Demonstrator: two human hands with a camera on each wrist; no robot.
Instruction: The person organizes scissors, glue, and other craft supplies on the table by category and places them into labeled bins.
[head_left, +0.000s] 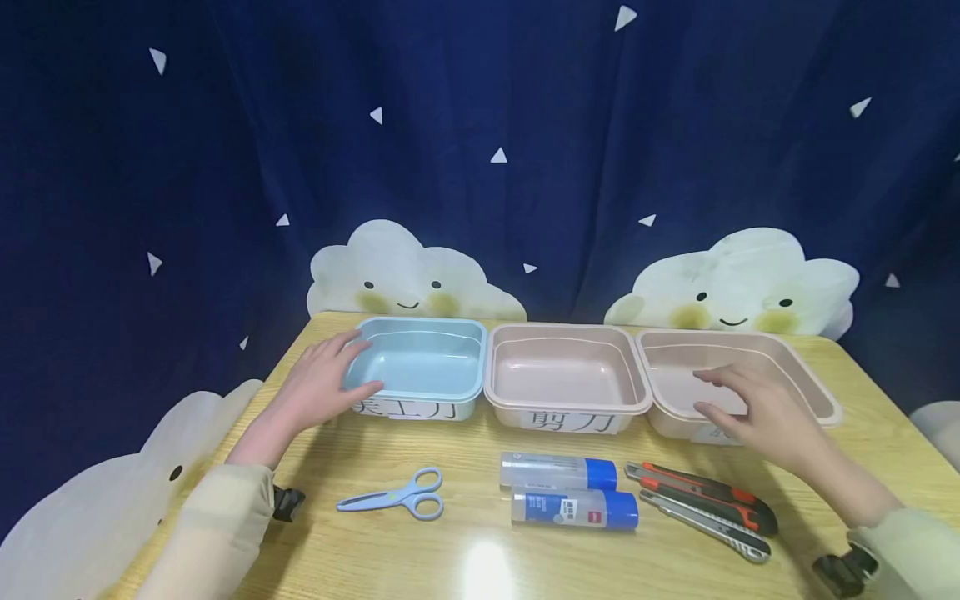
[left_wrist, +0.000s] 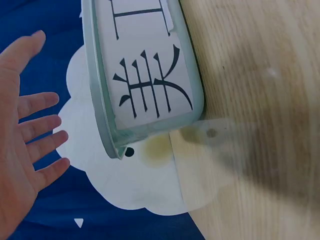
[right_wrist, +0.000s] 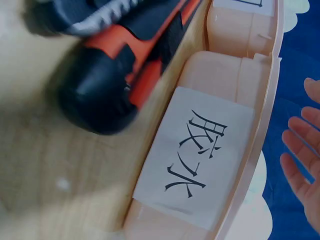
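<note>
Left hand [head_left: 321, 379] by the blue plastic tub [head_left: 420, 358], right hand [head_left: 768, 414] by the end pink plastic tub [head_left: 669, 385], fingers all loose.

Craft or stationery workspace; whether in home, classroom or studio cannot be told. Navy curtain [head_left: 450, 83] with small white triangles [head_left: 498, 156] and smiling white clouds [head_left: 408, 267], nursery-like in look, fills background, hiding room beyond. Pale wood-grain tabletop [head_left: 375, 562] in front. Craft character shown by desk supplies: blue scissors [head_left: 405, 497], blue-capped glue tubes [head_left: 573, 509], utility knives [head_left: 708, 497], plus row of three plastic bins [head_left: 566, 379] with Chinese paper labels [head_left: 573, 422].
</note>
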